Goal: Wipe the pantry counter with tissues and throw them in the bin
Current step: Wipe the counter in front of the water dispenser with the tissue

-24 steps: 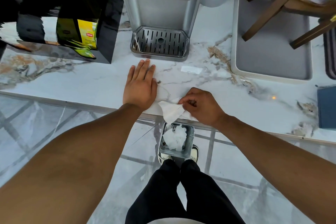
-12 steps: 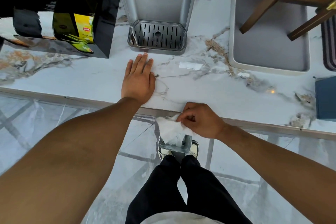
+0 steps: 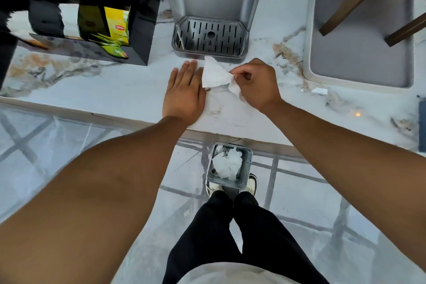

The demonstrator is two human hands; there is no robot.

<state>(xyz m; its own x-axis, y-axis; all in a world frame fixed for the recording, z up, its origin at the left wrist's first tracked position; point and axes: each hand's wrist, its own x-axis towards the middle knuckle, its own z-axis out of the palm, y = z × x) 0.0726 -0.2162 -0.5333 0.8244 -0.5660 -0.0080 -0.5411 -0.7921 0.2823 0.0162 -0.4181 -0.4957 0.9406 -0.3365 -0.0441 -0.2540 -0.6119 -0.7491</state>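
My right hand [image 3: 255, 84] pinches a white tissue [image 3: 215, 75] over the white marble pantry counter [image 3: 115, 90], just in front of the water dispenser's drip tray [image 3: 208, 38]. My left hand [image 3: 184, 92] lies flat and open on the counter, touching the tissue's left edge. On the floor below the counter edge, a small square grey bin [image 3: 229, 165] stands in front of my shoes with crumpled white tissues [image 3: 227, 165] inside.
A black organiser with yellow tea boxes [image 3: 110, 30] stands at the left. A grey tray [image 3: 359, 62] holding a wooden stand sits at the right. A small white paper scrap [image 3: 319, 91] lies near the tray. A blue object [image 3: 421, 122] is at the right edge.
My right hand has moved from the counter's front edge above the bin back up onto the counter toward the drip tray, still holding the tissue. My left hand stayed flat.
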